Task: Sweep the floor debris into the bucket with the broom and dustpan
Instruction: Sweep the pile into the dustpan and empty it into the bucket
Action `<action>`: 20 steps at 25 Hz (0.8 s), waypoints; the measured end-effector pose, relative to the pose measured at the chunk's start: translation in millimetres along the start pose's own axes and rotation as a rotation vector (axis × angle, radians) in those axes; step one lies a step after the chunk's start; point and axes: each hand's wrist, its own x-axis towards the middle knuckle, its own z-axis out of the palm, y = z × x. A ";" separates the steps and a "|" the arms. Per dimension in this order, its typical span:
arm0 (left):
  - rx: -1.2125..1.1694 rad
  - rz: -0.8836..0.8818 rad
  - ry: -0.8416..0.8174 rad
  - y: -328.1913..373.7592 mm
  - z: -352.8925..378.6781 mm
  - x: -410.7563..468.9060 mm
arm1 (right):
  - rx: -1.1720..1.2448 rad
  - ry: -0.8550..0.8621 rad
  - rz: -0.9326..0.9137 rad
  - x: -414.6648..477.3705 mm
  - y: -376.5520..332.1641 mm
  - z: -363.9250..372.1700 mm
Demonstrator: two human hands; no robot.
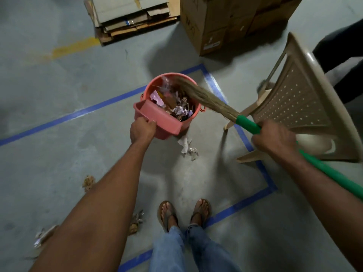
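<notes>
Brown scraps (135, 222) lie by the feet (184, 211), unswept. Left hand (142, 128) grips the dustpan (163, 116), tipped over the bucket (152, 83) to empty it; right hand (273, 140) clenches the broom (216, 103), bristles over the rim, likely clearing the dustpan.

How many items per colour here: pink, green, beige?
Pink: 2 (bucket, dustpan)
Green: 1 (broom handle)
Beige: 1 (chair)
Total: 4
</notes>
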 end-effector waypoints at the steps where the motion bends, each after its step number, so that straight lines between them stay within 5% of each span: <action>1: -0.025 0.004 -0.003 -16.0 8.2 -10.6 | 0.076 -0.079 0.036 -11.2 7.3 20.2; 6: -0.221 0.019 0.029 -98.0 49.9 -81.9 | 0.392 -0.351 0.221 -81.1 44.9 124.4; 15: -0.304 -0.090 -0.054 -249.5 92.1 -155.2 | 0.356 -0.314 0.403 -232.0 75.7 247.1; 20: -0.323 -0.155 -0.019 -300.5 108.4 -181.0 | 0.158 -0.537 0.199 -166.2 37.8 299.4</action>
